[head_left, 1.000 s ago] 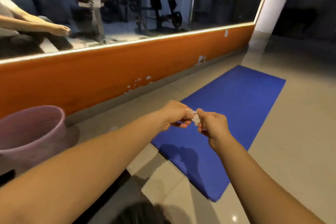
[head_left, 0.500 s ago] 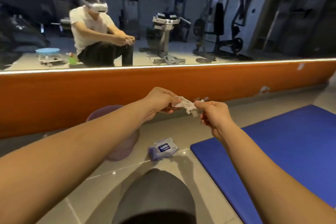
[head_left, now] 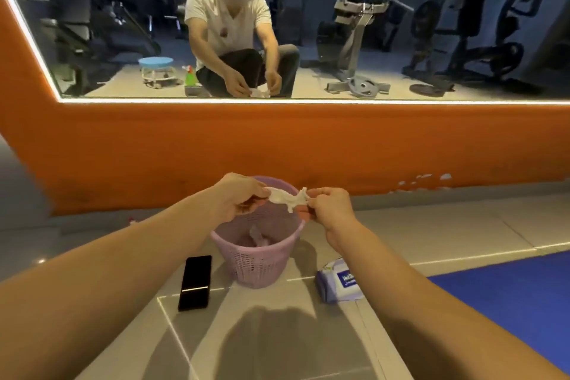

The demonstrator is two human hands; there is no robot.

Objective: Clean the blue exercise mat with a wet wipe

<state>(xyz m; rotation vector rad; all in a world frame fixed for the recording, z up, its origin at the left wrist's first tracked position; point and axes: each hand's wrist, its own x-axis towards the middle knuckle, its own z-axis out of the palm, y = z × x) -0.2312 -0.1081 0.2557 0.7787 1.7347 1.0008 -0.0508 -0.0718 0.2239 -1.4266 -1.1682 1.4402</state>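
Two hands hold one wet wipe (head_left: 286, 198) stretched between them, directly above the open top of a pink mesh basket (head_left: 259, 268). The left hand (head_left: 239, 196) pinches the left end of the wipe between thumb and curled fingers. The right hand (head_left: 330, 207) pinches the right end in the same way. The wipe is crumpled and sags slightly at its middle.

The basket stands upright on the tiled floor (head_left: 277, 342), near the orange wall (head_left: 277, 145). A pale crumpled item lies inside it. A black phone (head_left: 196, 282) lies flat on the floor just left of the basket. A pack of wipes (head_left: 339, 282) lies just right of the basket. The blue exercise mat (head_left: 509, 296) lies flat on the floor at the near right, beyond the pack, apart from both hands. A mirror (head_left: 385, 77) above the orange wall reflects the crouching person.
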